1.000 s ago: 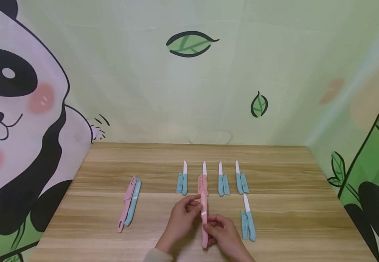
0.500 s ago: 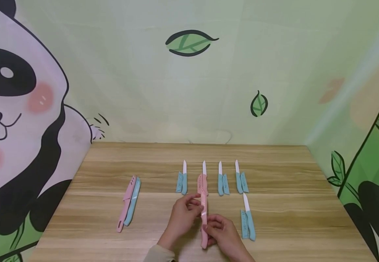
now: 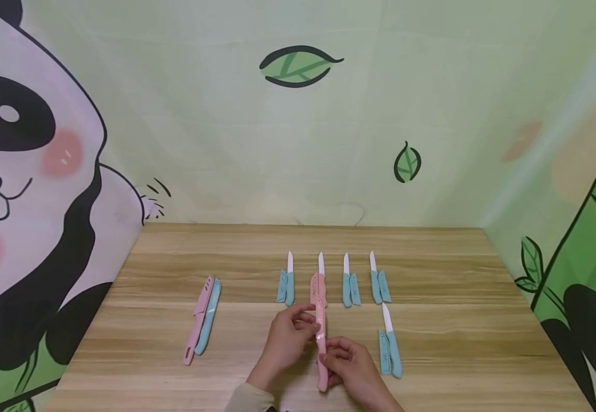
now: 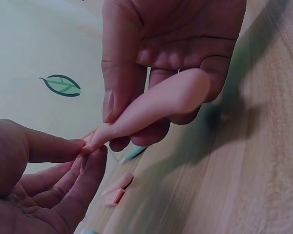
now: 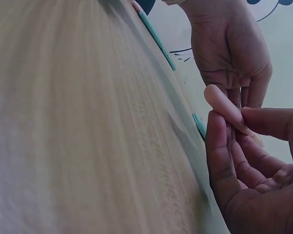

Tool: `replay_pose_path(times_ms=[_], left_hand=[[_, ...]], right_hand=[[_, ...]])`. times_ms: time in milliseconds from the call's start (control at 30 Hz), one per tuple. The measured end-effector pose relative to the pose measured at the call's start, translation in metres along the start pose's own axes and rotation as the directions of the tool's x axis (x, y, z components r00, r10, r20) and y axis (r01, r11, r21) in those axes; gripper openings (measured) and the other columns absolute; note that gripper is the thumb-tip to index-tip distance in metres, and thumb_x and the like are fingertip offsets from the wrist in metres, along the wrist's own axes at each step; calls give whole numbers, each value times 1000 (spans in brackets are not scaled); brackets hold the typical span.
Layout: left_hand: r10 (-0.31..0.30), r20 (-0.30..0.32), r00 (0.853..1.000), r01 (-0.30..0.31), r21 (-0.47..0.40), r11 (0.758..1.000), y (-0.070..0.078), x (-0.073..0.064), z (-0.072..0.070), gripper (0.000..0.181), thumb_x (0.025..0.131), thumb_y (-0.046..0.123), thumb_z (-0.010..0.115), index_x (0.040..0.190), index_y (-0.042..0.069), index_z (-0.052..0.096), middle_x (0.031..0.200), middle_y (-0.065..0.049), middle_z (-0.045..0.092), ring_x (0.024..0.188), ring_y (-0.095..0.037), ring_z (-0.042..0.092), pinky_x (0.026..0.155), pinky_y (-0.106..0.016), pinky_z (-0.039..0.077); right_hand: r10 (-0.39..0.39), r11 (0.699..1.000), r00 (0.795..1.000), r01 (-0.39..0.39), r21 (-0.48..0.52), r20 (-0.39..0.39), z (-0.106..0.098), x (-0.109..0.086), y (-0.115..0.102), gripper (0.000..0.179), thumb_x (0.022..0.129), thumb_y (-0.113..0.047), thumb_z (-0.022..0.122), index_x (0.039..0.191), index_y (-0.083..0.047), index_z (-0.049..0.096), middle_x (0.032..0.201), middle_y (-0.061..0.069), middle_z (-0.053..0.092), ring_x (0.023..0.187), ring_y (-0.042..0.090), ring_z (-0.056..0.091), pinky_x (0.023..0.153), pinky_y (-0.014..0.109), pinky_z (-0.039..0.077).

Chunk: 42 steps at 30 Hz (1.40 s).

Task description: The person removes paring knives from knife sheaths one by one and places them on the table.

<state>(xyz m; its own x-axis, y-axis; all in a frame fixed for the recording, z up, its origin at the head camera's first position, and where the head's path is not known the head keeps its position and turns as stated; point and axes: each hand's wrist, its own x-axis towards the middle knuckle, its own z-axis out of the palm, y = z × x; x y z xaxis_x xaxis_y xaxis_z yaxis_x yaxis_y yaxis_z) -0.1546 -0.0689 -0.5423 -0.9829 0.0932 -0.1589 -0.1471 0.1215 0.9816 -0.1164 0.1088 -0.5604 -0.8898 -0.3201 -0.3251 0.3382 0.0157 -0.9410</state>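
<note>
A pink paring knife, its blade hidden in a pink sheath, is held above the table by both hands. My left hand pinches the sheath between thumb and fingers. Lower down, my right hand grips the handle, thumb on top and fingers beneath. In the left wrist view the rounded handle angles up toward the camera, a shadow on the wood beside it. From the right wrist, the handle end pokes out past the fingers.
Behind the hands, a pink knife and several blue knives lie unsheathed beside their sheaths. Another blue knife lies at right with its sheath. At left, a pink sheathed knife touches a blue one on the wooden table.
The head view has shifted very slightly. Both hands keep the same hold on the pink knife and its sheath.
</note>
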Motion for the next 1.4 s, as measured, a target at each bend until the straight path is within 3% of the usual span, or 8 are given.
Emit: replay_pose_path(times_ms=[867, 1400], left_hand=[[-7, 14, 1000, 8, -44, 999, 0, -1, -2, 43, 92, -3, 70, 134, -1, 62, 101, -15, 69, 81, -15, 70, 73, -39, 65], [0, 1, 1000, 1, -59, 998, 3, 0, -3, 45, 92, -3, 69, 137, 0, 61, 102, -15, 70, 80, -16, 70, 73, -37, 65]], right_hand=[[5, 1000, 1000, -4, -24, 12, 3, -3, 1, 35, 97, -8, 66, 125, 11, 56, 93, 5, 71, 74, 16, 70, 67, 32, 64], [-1, 1000, 999, 1, 11, 48, 4, -4, 3, 36, 99, -8, 65, 127, 12, 54, 93, 4, 69, 77, 17, 71, 69, 32, 64]])
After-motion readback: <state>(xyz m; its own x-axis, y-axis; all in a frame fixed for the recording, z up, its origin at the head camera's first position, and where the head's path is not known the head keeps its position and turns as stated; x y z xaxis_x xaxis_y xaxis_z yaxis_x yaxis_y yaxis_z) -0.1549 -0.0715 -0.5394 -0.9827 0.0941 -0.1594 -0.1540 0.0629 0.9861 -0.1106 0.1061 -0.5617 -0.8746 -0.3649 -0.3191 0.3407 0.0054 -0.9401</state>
